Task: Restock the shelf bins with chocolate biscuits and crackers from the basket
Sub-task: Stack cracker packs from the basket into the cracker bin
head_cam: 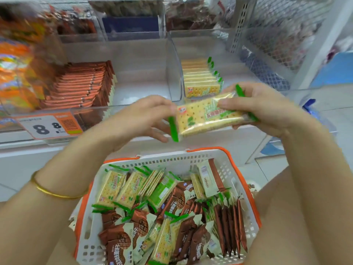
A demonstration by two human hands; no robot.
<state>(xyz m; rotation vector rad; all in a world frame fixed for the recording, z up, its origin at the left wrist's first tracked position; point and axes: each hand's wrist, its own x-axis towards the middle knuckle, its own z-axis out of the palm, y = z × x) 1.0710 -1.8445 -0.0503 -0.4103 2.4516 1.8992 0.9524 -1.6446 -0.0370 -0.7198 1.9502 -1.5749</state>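
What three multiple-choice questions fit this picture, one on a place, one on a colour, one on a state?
1. Where is the cracker pack?
A. In the air above the basket
B. Inside the basket
C. On the floor

2. What colour are the basket's handles?
A. Blue
B. Black
C. Orange

3. How full is the cracker bin?
A. Partly filled
B. Heaped to the top
C. Bare

Answers:
1 A: the left hand and right hand hold it up over the basket.
2 C: orange bands run along the white rim.
3 A: one low row of packs, with space behind and above.
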